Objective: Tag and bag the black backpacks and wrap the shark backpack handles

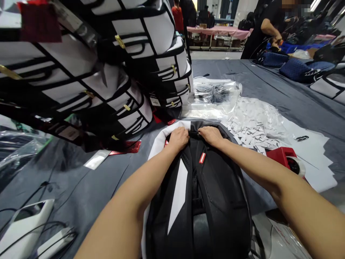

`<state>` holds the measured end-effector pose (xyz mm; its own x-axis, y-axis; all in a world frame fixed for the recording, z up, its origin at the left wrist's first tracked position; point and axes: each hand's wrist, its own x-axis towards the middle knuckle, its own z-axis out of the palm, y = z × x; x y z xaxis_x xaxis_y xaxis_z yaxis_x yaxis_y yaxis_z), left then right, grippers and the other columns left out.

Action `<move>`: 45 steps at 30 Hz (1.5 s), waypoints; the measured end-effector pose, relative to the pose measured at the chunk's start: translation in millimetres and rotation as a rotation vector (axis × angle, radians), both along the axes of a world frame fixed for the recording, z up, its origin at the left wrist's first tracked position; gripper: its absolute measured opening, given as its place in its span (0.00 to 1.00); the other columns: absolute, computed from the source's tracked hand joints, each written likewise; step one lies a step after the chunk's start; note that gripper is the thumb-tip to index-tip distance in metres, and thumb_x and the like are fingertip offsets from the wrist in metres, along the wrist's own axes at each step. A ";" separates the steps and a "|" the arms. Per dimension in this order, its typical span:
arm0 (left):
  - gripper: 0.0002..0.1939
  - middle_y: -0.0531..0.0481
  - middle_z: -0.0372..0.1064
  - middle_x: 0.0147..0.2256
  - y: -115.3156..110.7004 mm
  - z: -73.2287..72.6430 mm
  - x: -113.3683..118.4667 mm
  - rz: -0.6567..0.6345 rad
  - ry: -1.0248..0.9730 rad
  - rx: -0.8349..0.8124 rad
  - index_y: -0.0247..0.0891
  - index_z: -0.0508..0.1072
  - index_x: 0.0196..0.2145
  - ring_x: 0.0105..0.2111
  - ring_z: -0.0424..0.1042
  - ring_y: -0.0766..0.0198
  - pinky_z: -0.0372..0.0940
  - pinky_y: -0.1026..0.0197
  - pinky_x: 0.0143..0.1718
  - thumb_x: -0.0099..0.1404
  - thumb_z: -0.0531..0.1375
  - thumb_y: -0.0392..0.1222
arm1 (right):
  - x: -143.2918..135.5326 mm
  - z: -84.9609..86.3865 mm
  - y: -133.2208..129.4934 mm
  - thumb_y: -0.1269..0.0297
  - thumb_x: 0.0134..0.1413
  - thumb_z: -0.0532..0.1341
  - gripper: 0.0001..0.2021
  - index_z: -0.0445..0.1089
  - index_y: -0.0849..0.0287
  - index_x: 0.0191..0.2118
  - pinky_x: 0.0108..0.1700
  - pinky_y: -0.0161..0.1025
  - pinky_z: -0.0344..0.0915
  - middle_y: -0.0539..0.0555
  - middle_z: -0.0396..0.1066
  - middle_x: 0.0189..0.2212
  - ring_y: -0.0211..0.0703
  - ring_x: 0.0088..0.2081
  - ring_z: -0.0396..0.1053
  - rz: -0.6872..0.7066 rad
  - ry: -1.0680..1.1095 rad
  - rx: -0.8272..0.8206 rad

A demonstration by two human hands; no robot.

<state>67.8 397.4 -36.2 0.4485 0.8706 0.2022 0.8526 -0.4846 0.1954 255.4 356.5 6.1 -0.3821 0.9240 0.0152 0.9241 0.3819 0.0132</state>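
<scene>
A black and white backpack (223, 190) lies with its strap side up on the grey-covered table, its top end pointing away from me. At the left of that top edge, my left hand (179, 138) is closed on the backpack, fingers curled over the rim. My right hand (210, 135) grips the same edge a little to the right, with its fingers bent near the handle. A small red and white tag (202, 158) shows on the right strap, just below my right hand. The fingertips of both hands are partly hidden.
Stacked black and white backpacks (159, 46) rise at the left and ahead. Clear plastic bags (212, 97), small white paper pieces (250, 135) and a red tape dispenser (283, 156) lie to the right. White devices with cables (27, 223) sit lower left. A person (269, 28) works across the table.
</scene>
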 end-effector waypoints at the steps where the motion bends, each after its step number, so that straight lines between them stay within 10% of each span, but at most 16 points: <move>1: 0.08 0.41 0.69 0.32 4.5 0.6 1.9 -0.005 0.009 -0.006 0.34 0.74 0.32 0.39 0.69 0.52 0.62 0.52 0.47 0.67 0.56 0.36 | 1.9 -1.7 2.5 0.65 0.71 0.50 0.14 0.72 0.60 0.51 0.44 0.40 0.62 0.59 0.76 0.45 0.48 0.46 0.71 0.020 -0.009 0.000; 8: 0.15 0.34 0.73 0.41 10.2 0.6 9.9 0.118 -0.006 0.095 0.32 0.75 0.41 0.47 0.70 0.46 0.63 0.47 0.51 0.71 0.49 0.39 | -8.9 -22.0 47.5 0.76 0.65 0.49 0.15 0.73 0.69 0.44 0.45 0.44 0.64 0.69 0.75 0.40 0.54 0.44 0.71 -0.111 0.036 0.076; 13: 0.24 0.38 0.67 0.60 -9.0 -3.8 12.4 -0.190 -0.184 0.130 0.35 0.65 0.62 0.60 0.65 0.51 0.57 0.48 0.62 0.72 0.52 0.46 | -13.3 -29.2 46.3 0.76 0.64 0.48 0.16 0.72 0.67 0.46 0.47 0.45 0.66 0.68 0.75 0.40 0.53 0.44 0.72 -0.147 0.097 0.123; 19: 0.23 0.44 0.65 0.63 -11.6 -2.1 15.5 -0.242 -0.143 0.024 0.41 0.68 0.60 0.52 0.71 0.52 0.59 0.49 0.56 0.72 0.54 0.51 | 26.9 -1.1 41.9 0.72 0.65 0.49 0.21 0.62 0.58 0.61 0.57 0.49 0.65 0.61 0.71 0.53 0.52 0.55 0.68 -0.067 0.442 0.383; 26: 0.24 0.44 0.65 0.63 -15.9 1.5 16.9 -0.235 -0.107 0.046 0.40 0.70 0.59 0.47 0.72 0.50 0.61 0.47 0.52 0.71 0.55 0.52 | 41.4 57.1 113.9 0.61 0.47 0.72 0.28 0.71 0.65 0.54 0.50 0.43 0.68 0.65 0.74 0.50 0.55 0.50 0.72 -0.070 -0.188 -0.289; 33: 0.27 0.45 0.60 0.66 -16.3 -5.5 10.1 -0.358 -0.163 0.201 0.38 0.61 0.66 0.66 0.58 0.55 0.50 0.50 0.68 0.72 0.54 0.48 | 23.9 35.9 145.2 0.55 0.31 0.79 0.31 0.76 0.60 0.46 0.41 0.36 0.68 0.54 0.78 0.40 0.50 0.41 0.76 -0.071 -0.259 -0.392; 45: 0.21 0.43 0.65 0.62 -42.4 -1.5 35.6 -0.206 -0.153 0.085 0.37 0.72 0.57 0.55 0.73 0.54 0.60 0.42 0.61 0.72 0.52 0.46 | 44.7 26.7 73.7 0.66 0.55 0.68 0.22 0.68 0.59 0.55 0.50 0.39 0.63 0.61 0.71 0.53 0.51 0.54 0.69 0.002 -0.186 -0.179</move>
<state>103.4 355.0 -37.7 0.5730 0.7410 0.3500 0.6979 -0.6651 0.2655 300.0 430.2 32.8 -0.3652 0.9048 -0.2189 0.9112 0.3956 0.1149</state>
